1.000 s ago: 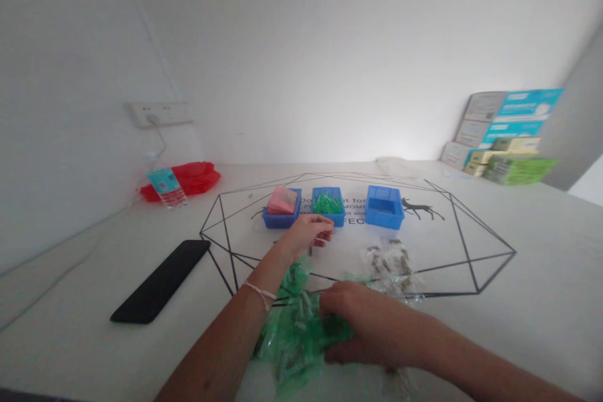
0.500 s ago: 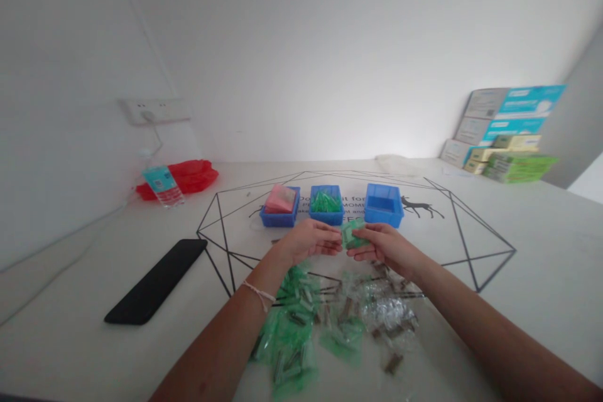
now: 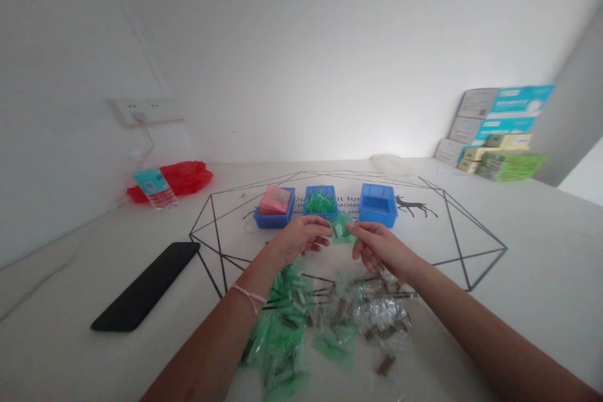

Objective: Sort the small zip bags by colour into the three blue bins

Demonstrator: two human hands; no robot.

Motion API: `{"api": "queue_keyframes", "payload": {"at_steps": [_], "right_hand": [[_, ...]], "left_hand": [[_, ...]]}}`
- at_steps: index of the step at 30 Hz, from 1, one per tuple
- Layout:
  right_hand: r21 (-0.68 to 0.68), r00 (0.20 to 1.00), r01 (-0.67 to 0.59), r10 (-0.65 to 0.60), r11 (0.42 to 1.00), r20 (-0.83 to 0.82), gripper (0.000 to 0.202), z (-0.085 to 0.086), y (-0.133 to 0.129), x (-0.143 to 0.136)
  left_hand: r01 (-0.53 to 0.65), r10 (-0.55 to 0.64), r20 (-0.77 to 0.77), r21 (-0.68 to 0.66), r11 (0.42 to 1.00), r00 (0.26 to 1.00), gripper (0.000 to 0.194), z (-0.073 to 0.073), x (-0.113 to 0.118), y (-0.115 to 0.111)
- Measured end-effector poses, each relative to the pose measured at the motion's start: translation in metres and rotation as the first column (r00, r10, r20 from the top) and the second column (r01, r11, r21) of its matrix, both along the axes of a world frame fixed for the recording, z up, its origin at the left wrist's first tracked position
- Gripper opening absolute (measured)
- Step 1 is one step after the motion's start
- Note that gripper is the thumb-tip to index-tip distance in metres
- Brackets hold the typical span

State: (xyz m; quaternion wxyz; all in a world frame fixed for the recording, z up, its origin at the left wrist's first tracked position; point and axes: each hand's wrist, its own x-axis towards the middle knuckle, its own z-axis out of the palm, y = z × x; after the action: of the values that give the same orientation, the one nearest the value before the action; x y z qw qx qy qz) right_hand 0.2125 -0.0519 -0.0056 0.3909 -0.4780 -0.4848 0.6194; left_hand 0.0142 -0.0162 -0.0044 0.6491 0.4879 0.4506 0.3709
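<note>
A small green plastic bag (image 3: 340,230) is between my two hands, just in front of the blue bins. My left hand (image 3: 305,239) has its fingertips at the bag's left edge, closed on it as far as the blur shows. With thumb and fingertips, my right hand (image 3: 379,246) pinches the bag's right edge. Below lie a heap of green bags (image 3: 287,320) with small metal-like pieces inside and a pile of clear bags (image 3: 384,314). Behind are a bin of pink packets (image 3: 274,222), a bin of green bags (image 3: 321,215) and an empty blue bin (image 3: 377,216).
On the left are a black flat case (image 3: 146,287), a clear bottle (image 3: 155,188) and a red plastic bag (image 3: 188,177). Stacked boxes (image 3: 499,125) stand at the back right. A wall socket (image 3: 146,110) with a plugged cable is at the left.
The green bag has shifted slightly up and left in view and looks more spread out. My right hand's lower fingers have curled away from it. The whole view has shifted slightly.
</note>
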Motion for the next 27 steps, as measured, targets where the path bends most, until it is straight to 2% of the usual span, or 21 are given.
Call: {"api": "queue_keyframes", "payload": {"at_steps": [2,4,7,11,13,16,21,25,27], "right_hand": [[-0.027,0.991,0.033,-0.037,0.999,-0.127,0.034,0.001,0.003,0.002],[-0.012,0.979,0.069,-0.070,0.998,-0.191,0.032,0.000,0.006,0.004],[0.113,0.981,0.116,-0.096,0.987,-0.168,0.027,-0.007,0.010,0.005],[0.289,0.992,0.112,-0.089,0.951,-0.092,0.037,-0.020,0.018,0.006],[0.335,0.992,0.119,-0.098,0.935,-0.080,0.042,-0.023,0.020,0.005],[0.320,0.991,0.130,-0.109,0.938,-0.083,0.041,-0.025,0.020,0.003],[0.227,0.999,0.034,-0.027,0.973,-0.034,0.021,-0.020,0.015,0.000],[0.153,0.982,0.187,-0.179,0.970,-0.066,0.013,-0.010,0.013,-0.003],[0.124,0.965,0.262,-0.258,0.957,-0.046,0.015,-0.003,0.013,-0.004]], "left_hand": [[-0.010,0.008,0.035,0.067,0.998,0.999,0.034,-0.002,-0.001,0.002],[-0.007,0.002,0.032,0.138,0.990,0.999,0.032,-0.005,-0.001,0.004],[0.031,-0.033,0.008,0.156,0.987,0.999,0.028,-0.008,0.000,0.005],[0.065,-0.068,0.043,0.079,0.995,0.997,0.024,-0.009,0.001,0.004],[0.068,-0.071,0.031,0.078,0.995,0.997,0.024,-0.009,0.000,0.003],[0.060,-0.063,0.024,0.105,0.993,0.998,0.030,-0.010,0.000,0.004],[0.048,-0.057,0.078,0.107,0.993,0.995,0.038,-0.007,0.002,0.002],[-0.017,0.009,0.122,0.060,0.998,0.993,0.033,-0.001,0.003,-0.002],[-0.062,0.054,0.128,0.060,0.996,0.990,0.027,0.003,0.002,-0.002]]}}
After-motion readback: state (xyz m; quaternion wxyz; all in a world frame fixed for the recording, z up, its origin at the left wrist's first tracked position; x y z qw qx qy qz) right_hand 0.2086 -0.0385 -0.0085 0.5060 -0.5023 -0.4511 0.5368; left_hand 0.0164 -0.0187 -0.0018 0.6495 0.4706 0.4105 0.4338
